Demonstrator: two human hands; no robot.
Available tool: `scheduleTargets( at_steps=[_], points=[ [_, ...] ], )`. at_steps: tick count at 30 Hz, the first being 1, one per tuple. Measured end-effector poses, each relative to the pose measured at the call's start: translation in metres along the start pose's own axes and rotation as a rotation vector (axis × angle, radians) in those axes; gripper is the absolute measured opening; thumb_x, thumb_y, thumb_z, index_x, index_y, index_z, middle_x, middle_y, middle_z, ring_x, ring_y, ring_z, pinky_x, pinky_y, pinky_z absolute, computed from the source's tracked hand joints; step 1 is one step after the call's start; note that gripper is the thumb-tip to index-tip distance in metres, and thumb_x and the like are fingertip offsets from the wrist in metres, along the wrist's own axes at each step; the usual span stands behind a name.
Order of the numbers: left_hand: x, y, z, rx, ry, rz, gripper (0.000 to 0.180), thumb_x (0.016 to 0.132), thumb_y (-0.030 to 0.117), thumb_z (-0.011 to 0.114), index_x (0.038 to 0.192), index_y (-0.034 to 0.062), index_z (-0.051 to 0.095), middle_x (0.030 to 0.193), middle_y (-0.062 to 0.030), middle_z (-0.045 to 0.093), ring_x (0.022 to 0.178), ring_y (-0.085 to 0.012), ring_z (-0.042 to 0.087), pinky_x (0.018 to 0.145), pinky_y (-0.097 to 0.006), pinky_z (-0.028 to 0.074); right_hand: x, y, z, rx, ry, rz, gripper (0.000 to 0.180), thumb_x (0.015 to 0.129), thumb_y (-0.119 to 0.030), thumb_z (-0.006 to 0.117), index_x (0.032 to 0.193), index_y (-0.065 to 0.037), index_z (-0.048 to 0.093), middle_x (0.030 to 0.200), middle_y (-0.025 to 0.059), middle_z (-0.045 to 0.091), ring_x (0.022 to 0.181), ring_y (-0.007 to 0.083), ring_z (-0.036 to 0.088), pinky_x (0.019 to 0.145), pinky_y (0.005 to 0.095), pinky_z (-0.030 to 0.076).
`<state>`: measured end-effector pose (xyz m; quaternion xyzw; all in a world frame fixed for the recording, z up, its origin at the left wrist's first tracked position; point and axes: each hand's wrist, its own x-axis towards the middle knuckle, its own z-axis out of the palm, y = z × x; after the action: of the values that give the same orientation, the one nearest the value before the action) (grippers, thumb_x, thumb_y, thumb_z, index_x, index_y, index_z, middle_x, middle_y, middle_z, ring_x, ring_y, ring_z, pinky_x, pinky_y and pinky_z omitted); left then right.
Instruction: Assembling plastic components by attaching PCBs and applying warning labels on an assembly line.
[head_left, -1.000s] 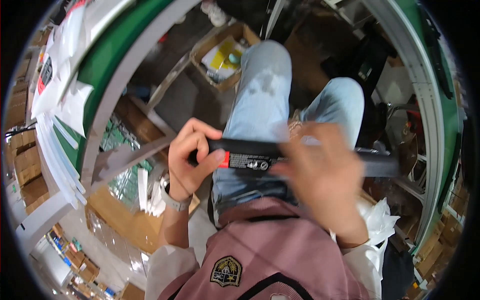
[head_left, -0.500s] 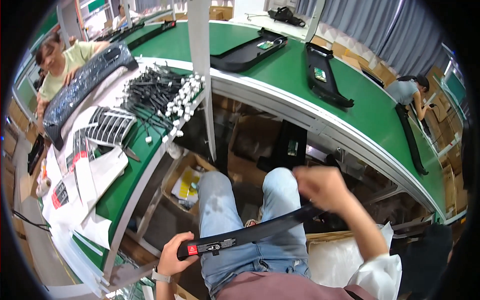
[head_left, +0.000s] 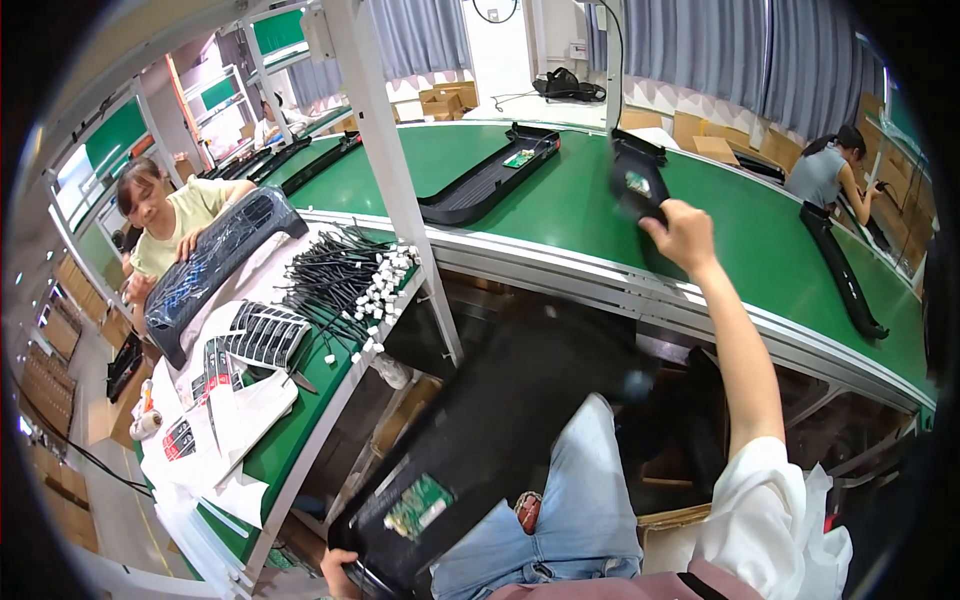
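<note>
Across my lap lies a large black plastic housing (head_left: 500, 400), tilted and partly blurred, with a green circuit board (head_left: 418, 506) near its close end. My left hand (head_left: 340, 573) grips that housing's lower left corner; only some fingers show. My right arm reaches up to the green conveyor, where my right hand (head_left: 684, 238) is closed at the near end of another black housing (head_left: 625, 160). That second housing also carries a circuit board (head_left: 637, 184) and is smeared by motion.
On the green conveyor (head_left: 560, 210) lie a wide black housing (head_left: 490, 185) and a narrow one (head_left: 842, 270). The left side table holds black cables with white connectors (head_left: 345, 280), label sheets (head_left: 265, 335) and a film-wrapped part (head_left: 225, 260) handled by a co-worker (head_left: 165, 215). A white post (head_left: 375, 130) stands between.
The housing over my lap has turned from edge-on to show its inside and circuit board. My right hand has moved up from it to the housing on the conveyor, which has shifted. My view has tilted up.
</note>
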<state>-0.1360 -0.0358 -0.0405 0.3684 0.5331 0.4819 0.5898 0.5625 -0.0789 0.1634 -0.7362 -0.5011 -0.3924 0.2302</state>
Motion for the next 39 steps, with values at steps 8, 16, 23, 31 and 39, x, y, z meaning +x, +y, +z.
scheduleTargets(
  at_steps=[8, 16, 23, 31, 39],
  points=[
    [0.059, 0.108, 0.283, -0.260, -0.829, -0.341, 0.018, 0.088, 0.018, 0.060, 0.097, 0.0032, 0.065, 0.094, -0.0068, 0.067, 0.086, -0.0184, 0.064, 0.078, -0.032, 0.052, -0.025, 0.047, -0.152, 0.144, 0.577, 0.380, 0.040, 0.089, -0.038, 0.071, 0.090, 0.002, 0.068, 0.068, 0.0145, 0.063, 0.059, 0.0202, 0.057, 0.062, 0.0328, 0.047],
    [0.036, 0.072, 0.604, -0.212, -1.233, -0.338, 0.048, 0.094, 0.045, 0.060, 0.118, 0.0046, 0.057, 0.111, -0.0128, 0.065, 0.098, -0.0286, 0.064, 0.085, -0.051, 0.053, -0.130, 0.016, -0.263, -0.154, 0.469, 0.258, 0.039, 0.083, -0.027, 0.079, 0.095, 0.005, 0.060, 0.075, 0.0172, 0.057, 0.066, 0.0352, 0.054, 0.062, 0.0372, 0.044],
    [0.049, 0.100, 0.649, 0.858, -0.744, 1.418, 0.052, 0.086, 0.029, 0.069, 0.125, -0.0017, 0.054, 0.119, -0.0262, 0.058, 0.104, -0.0387, 0.060, 0.092, -0.045, 0.049, -0.171, -0.024, -0.269, -0.398, 0.402, -0.037, 0.043, 0.074, -0.027, 0.085, 0.097, 0.000, 0.061, 0.088, 0.0154, 0.065, 0.077, 0.0364, 0.063, 0.066, 0.0389, 0.048],
    [-0.099, 0.141, 0.475, 0.091, -1.240, 0.760, 0.065, 0.083, 0.024, 0.074, 0.133, -0.0020, 0.043, 0.118, -0.0185, 0.064, 0.108, -0.0312, 0.063, 0.091, -0.039, 0.050, -0.167, -0.118, -0.179, 0.161, 0.123, -0.326, 0.021, 0.067, -0.006, 0.071, 0.084, 0.002, 0.062, 0.076, 0.0118, 0.059, 0.062, 0.0282, 0.058, 0.053, 0.0377, 0.047],
    [0.045, 0.129, 0.309, 0.274, -1.481, 0.286, 0.074, 0.061, 0.000, 0.064, 0.133, -0.0046, 0.052, 0.124, -0.0053, 0.059, 0.114, -0.0139, 0.053, 0.101, -0.026, 0.040, -0.163, -0.258, -0.219, 0.665, -0.458, -0.531, 0.036, 0.079, -0.017, 0.061, 0.114, -0.010, 0.062, 0.110, 0.0145, 0.062, 0.095, 0.0258, 0.064, 0.076, 0.0383, 0.053]
  ],
)
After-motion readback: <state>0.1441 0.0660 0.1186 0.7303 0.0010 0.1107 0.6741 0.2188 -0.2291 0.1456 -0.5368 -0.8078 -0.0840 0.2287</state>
